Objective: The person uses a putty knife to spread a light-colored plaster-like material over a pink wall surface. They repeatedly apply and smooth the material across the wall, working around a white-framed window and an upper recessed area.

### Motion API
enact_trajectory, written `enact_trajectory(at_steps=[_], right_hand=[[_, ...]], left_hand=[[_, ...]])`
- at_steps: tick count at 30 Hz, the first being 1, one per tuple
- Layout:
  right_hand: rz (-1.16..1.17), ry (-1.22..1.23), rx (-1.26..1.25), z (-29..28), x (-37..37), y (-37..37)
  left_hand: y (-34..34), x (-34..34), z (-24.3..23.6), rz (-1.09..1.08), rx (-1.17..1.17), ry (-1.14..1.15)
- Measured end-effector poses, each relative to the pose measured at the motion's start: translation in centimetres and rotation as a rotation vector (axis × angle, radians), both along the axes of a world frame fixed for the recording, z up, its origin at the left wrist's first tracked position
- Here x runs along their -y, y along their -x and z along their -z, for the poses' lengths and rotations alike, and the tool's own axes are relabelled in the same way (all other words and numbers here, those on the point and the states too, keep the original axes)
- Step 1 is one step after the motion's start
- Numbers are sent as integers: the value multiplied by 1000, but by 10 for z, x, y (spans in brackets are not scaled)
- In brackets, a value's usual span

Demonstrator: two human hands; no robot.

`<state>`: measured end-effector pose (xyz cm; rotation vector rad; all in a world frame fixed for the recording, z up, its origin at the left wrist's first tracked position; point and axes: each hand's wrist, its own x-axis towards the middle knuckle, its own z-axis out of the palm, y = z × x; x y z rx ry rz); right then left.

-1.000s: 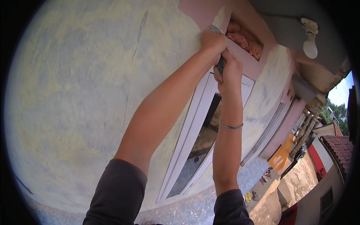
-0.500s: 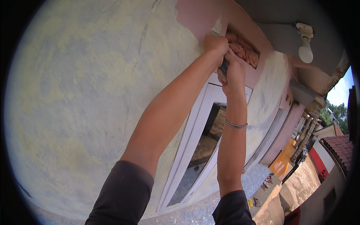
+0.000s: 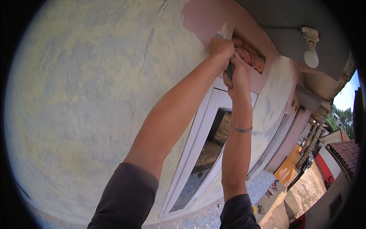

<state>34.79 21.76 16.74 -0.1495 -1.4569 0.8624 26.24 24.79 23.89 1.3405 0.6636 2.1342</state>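
Both my arms reach up to a wall, with the hands close together on one scraper [image 3: 230,71]. Its dark handle shows below my left hand, and a bit of grey blade pokes out above that hand against pink paint. My left hand [image 3: 221,49] is closed round the upper part of the tool. Lower down, my right hand [image 3: 240,73] wraps the handle end, its fingers partly hidden. Just above the blade the pink paint [image 3: 202,19] has a pale scraped streak [image 3: 223,29]. Orange checked cloth [image 3: 249,57] is stuffed in a wall opening beside my hands.
Left of the arms spreads a patchy yellow-grey wall [image 3: 84,95]. Below my hands is a white-framed window [image 3: 190,164]. A light bulb [image 3: 311,57] hangs from the overhang at upper right. Footwear [image 3: 272,189] lies on a ledge far below, near an orange board [image 3: 288,168].
The whole view has shifted slightly, so the wall and opening sit a little lower. Both hands keep their grip on the scraper at nearly the same spot by the opening.
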Motion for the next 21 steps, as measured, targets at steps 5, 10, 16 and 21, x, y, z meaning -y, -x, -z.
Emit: enact_trajectory(at_steps=[5, 10, 16, 21], right_hand=[[28, -2, 27, -14, 1, 0], [83, 121, 52, -17, -2, -1], [81, -30, -8, -29, -3, 1], [72, -15, -16, -36, -7, 0]], left_hand=[[-3, 8, -12, -66, 38, -14], [-1, -4, -17, 57, 51, 83], [-3, -26, -33, 3, 112, -182], [-3, -33, -38, 86, 39, -120]])
